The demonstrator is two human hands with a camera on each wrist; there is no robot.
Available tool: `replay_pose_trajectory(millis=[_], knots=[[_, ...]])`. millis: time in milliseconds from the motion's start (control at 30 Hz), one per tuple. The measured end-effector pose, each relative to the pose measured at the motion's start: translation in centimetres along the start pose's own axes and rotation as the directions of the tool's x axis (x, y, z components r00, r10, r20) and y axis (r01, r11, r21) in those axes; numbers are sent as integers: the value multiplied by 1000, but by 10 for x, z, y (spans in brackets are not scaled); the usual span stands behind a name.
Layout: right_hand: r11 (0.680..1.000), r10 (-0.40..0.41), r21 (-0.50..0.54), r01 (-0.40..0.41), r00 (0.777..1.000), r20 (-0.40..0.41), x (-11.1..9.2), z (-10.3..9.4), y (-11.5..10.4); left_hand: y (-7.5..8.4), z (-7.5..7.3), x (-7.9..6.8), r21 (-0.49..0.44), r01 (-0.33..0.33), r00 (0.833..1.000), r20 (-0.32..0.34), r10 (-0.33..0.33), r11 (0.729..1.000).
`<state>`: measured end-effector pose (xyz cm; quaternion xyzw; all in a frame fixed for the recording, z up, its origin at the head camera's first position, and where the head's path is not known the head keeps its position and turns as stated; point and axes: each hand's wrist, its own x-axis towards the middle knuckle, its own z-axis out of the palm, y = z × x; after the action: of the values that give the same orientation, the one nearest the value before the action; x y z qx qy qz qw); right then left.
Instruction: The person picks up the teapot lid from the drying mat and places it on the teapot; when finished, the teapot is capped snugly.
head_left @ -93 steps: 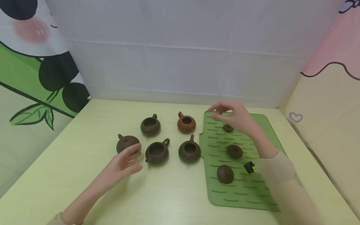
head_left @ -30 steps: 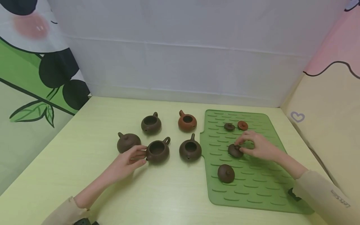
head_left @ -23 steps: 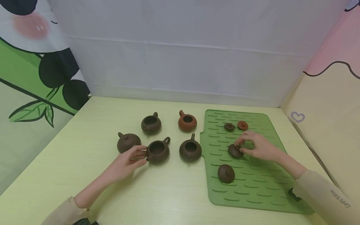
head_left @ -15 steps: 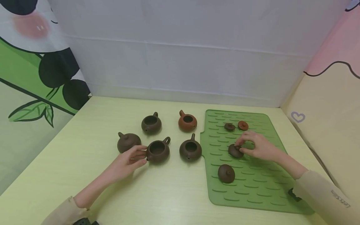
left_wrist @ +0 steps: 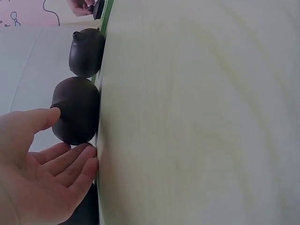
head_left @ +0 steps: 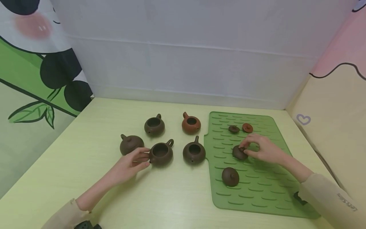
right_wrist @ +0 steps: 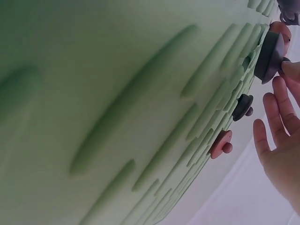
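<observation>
My left hand rests against the spout side of a dark brown lidless teapot. In the left wrist view, its thumb touches the teapot by the spout, and relaxed fingers lie along the body. Over the green mat, my right hand pinches the knob of a dark brown teapot lid. The right wrist view shows thumb and fingertip at the knob of that lid, other fingers spread. A larger dark lid, a small dark lid and a reddish-brown lid lie on the mat.
A lidded dark teapot stands partly behind my left hand. Farther back are an open dark teapot and a reddish-brown one; another dark one sits by the mat's left edge. A pale cloth wall closes off the back.
Since about three seconds ago, my left hand has come right to touch the teapot. My right hand has left the mat's far side, where the reddish-brown lid now shows, for the middle lid.
</observation>
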<state>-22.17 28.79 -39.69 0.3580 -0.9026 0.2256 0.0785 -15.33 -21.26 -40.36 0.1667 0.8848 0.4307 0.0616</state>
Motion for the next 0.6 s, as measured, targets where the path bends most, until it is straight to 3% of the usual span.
replay_pose_trajectory(millis=[600], knots=[[998, -61, 16, 62, 997, -56, 22, -10, -9, 0, 0, 0, -5, 5, 1000, 1, -5, 1000]])
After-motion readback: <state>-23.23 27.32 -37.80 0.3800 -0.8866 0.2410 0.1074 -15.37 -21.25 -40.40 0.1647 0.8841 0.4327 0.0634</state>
